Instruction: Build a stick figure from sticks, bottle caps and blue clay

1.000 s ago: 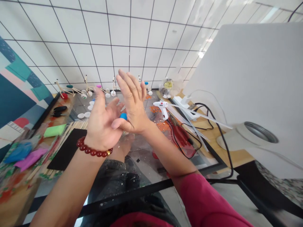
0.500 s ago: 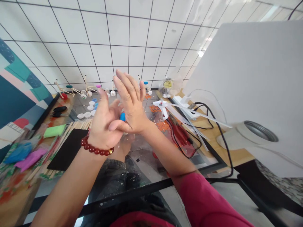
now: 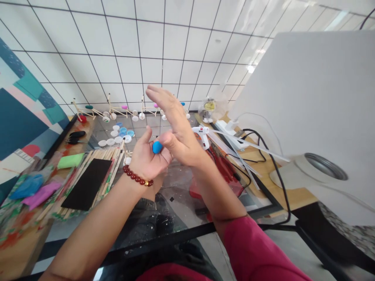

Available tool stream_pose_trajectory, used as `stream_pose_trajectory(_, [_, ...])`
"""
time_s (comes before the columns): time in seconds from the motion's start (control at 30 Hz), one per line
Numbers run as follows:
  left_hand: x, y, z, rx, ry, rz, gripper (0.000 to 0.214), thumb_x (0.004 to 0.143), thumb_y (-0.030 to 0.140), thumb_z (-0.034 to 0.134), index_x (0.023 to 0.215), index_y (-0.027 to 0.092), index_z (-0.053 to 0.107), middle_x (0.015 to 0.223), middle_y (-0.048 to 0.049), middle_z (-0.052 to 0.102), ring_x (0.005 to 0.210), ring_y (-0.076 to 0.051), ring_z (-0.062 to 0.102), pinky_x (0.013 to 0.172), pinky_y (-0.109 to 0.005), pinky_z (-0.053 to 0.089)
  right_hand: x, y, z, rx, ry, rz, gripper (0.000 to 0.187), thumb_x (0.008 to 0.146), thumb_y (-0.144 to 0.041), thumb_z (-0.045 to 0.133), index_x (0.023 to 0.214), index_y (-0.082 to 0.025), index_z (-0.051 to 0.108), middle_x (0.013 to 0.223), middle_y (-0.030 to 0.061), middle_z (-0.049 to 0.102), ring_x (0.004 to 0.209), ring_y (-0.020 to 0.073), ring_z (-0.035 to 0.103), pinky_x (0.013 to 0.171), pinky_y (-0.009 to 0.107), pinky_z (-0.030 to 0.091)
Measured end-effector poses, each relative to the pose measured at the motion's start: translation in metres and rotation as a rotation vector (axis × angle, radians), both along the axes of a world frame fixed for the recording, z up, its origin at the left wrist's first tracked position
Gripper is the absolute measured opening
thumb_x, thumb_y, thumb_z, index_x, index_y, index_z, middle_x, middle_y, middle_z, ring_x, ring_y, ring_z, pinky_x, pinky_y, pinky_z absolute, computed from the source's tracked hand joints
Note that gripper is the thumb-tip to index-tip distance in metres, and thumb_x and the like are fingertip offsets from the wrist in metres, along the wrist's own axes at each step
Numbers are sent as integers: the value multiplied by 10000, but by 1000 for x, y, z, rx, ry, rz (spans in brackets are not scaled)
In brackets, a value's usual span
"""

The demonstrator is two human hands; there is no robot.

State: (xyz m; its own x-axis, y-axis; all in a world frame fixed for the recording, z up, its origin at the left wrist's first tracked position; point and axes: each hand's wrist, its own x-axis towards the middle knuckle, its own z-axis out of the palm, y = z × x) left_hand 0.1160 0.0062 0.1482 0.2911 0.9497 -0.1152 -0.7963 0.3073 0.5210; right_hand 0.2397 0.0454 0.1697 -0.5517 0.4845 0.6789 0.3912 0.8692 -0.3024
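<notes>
A small blue lump of modelling clay [image 3: 157, 147] rests on the palm of my left hand [image 3: 146, 159], which is turned up and slightly cupped, with its thumb raised. A beaded red bracelet [image 3: 136, 178] circles that wrist. My right hand [image 3: 180, 130] is held flat beside the lump, fingers stretched out together and pointing up and left. Its thumb side comes close to the clay; whether it touches cannot be made out. Both hands are above the glass tabletop [image 3: 178, 181].
Stick frames with coloured clay [image 3: 124, 107] line the wall. White and blue bottle caps [image 3: 114, 133] lie before them. To the left are wooden sticks [image 3: 117, 164], a black sheet [image 3: 87, 183] and clay packs [image 3: 42, 195]. A glue gun [image 3: 203, 134], cables and a red tray [image 3: 222, 179] are on the right.
My hands have come apart a little, uncovering the blue clay in my left palm. My left hand has lowered slightly, and my right hand has shifted right and turned more edge-on.
</notes>
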Motion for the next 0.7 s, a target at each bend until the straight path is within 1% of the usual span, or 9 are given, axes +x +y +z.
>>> stream_pose_trajectory(0.03, [-2,1,1,-9,15,0,465,1082,523,527,1452,267,645,1378,-119,772,1444,-389,670,1086,-563,644,8,3,2,-39,-30,80,792,983,-723,659,1669,-356,506,1785,9,464,1712,292,346,1426,523,303])
stream_pose_trajectory(0.1, [-5,2,4,-8,28,-17,459,1068,546,550,1394,247,674,1291,-133,797,1361,-398,722,1029,-550,665,20,12,4,-94,-128,231,748,958,-751,681,1584,-346,618,1722,30,558,1657,311,445,1389,596,361])
stream_pose_trajectory(0.2, [-9,3,9,4,40,-14,405,1051,551,603,1312,258,704,1146,-105,817,1234,-366,774,953,-496,687,27,22,3,-120,-222,339,607,908,-637,792,1415,-304,757,1685,85,604,1576,338,546,1331,651,422])
stream_pose_trajectory(0.3, [-11,3,10,-30,47,20,363,1050,560,620,1229,261,723,998,-74,805,1159,-337,789,871,-430,688,23,20,3,-153,-186,295,388,890,-477,840,1254,-344,828,1663,48,631,1543,346,581,1272,654,490])
stream_pose_trajectory(0.4, [-14,5,7,-19,53,14,418,1048,608,616,1247,256,721,1004,-77,803,1169,-345,784,884,-441,679,20,15,5,-158,-155,258,242,895,-350,813,1133,-346,853,1633,24,661,1503,353,622,1245,656,511])
stream_pose_trajectory(0.47, [-15,6,4,1,72,19,489,1032,671,614,1264,253,717,1040,-88,809,1183,-362,782,906,-470,675,20,13,5,-127,-141,262,222,930,-301,752,1130,-327,845,1613,36,678,1464,333,659,1227,627,533])
stream_pose_trajectory(0.53, [-18,9,1,-5,103,48,538,1004,723,631,1215,237,726,1031,-100,812,1149,-366,790,895,-475,674,21,13,4,-86,-97,243,225,957,-283,707,1146,-310,827,1559,52,718,1429,312,686,1193,585,566])
stream_pose_trajectory(0.6, [-21,12,-2,-18,151,105,541,971,734,682,1121,218,740,985,-101,810,1053,-335,803,862,-442,667,23,15,1,-48,-34,177,210,964,-288,700,1145,-305,806,1479,60,765,1389,304,708,1166,564,584])
stream_pose_trajectory(0.7, [-24,15,-5,-6,235,218,490,922,679,793,981,194,752,914,-72,800,878,-243,781,814,-364,631,23,22,-4,7,21,62,185,952,-281,707,1121,-306,776,1376,62,807,1308,311,738,1149,584,580])
